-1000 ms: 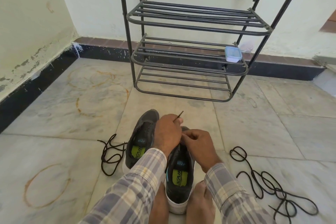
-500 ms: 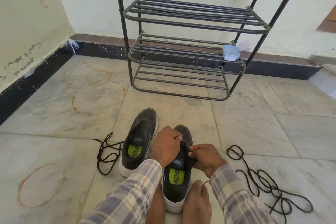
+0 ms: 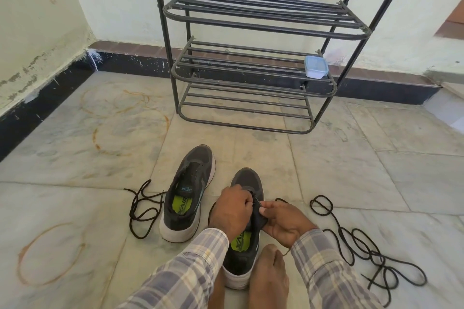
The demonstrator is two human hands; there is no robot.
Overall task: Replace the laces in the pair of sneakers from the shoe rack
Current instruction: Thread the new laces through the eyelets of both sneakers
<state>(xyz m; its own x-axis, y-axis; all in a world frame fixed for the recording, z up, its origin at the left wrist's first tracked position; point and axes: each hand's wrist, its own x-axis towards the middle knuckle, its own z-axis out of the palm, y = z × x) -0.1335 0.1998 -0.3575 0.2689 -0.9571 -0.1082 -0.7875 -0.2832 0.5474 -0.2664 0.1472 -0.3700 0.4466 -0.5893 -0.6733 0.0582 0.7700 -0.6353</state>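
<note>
Left grip (image 3: 232, 211) has its fingers curled tight over the eyelets of the near sneaker (image 3: 247, 180), pinching a thin lace (image 3: 256, 200) there; right grip (image 3: 283, 223) faces it, just beside, thumb and fingers pinched on the dark upper at the sneaker's right edge; both wrists wear checked sleeves. The near sneaker lies on the floor (image 3: 351, 170) with its toe towards the rack (image 3: 251, 65), its heel held between two bare feet, the right foot (image 3: 270, 278) against its side; a green insole shows in its opening. The far sneaker (image 3: 188, 193) stands just left of it, tilted slightly, eyelets bare, green insole showing. A loose lace (image 3: 143, 208) lies touching its left side; a lace heap (image 3: 364, 246) sprawls on the floor to the right. The rack stands against the wall; a small lidded box (image 3: 315, 67) sits at the right end of its middle shelf.
</note>
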